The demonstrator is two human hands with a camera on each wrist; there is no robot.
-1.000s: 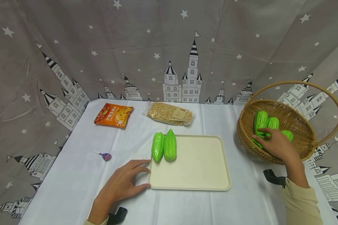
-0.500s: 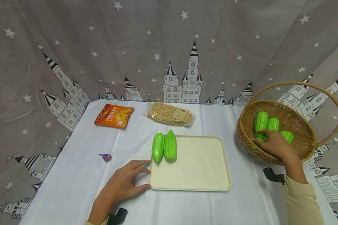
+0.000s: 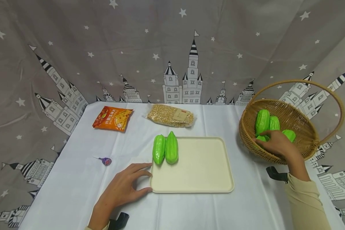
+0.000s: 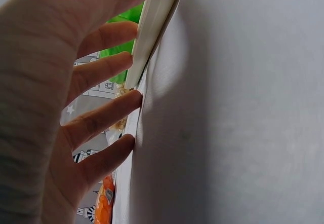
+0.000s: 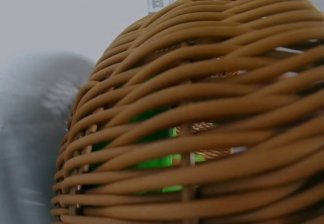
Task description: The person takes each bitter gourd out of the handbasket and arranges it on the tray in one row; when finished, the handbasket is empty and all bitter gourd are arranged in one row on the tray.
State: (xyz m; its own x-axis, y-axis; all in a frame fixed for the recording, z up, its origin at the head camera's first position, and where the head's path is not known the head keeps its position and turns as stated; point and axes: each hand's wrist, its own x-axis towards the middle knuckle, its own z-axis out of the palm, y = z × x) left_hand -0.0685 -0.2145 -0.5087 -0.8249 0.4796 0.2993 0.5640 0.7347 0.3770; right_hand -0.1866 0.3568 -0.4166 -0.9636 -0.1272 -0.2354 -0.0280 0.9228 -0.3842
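In the head view my left hand [image 3: 125,185] lies beside the cream tray [image 3: 201,166], fingers spread and fingertips right at its left edge. The left wrist view shows those fingers [image 4: 104,72] stretched out along the tray's rim [image 4: 152,24]. Two bright green ridged gourds [image 3: 159,149] rest side by side at the tray's upper left. My right hand [image 3: 279,145] reaches into the wicker basket [image 3: 304,140], thumb and fingers curled around a green gourd [image 3: 263,138]. Several more green gourds [image 3: 262,122] lie around it. Basket weave hides this hand in the right wrist view.
An orange snack bag [image 3: 113,118] and a clear bag of corn kernels [image 3: 170,115] lie at the back of the white-covered table. A purple-wrapped lollipop [image 3: 106,161] is left of the tray. The basket's tall handle [image 3: 340,105] arches over its right side.
My right hand has sunk slightly into the basket, its thumb and fingers closing around a gourd. The left hand stays at the tray. The head view has shifted slightly.
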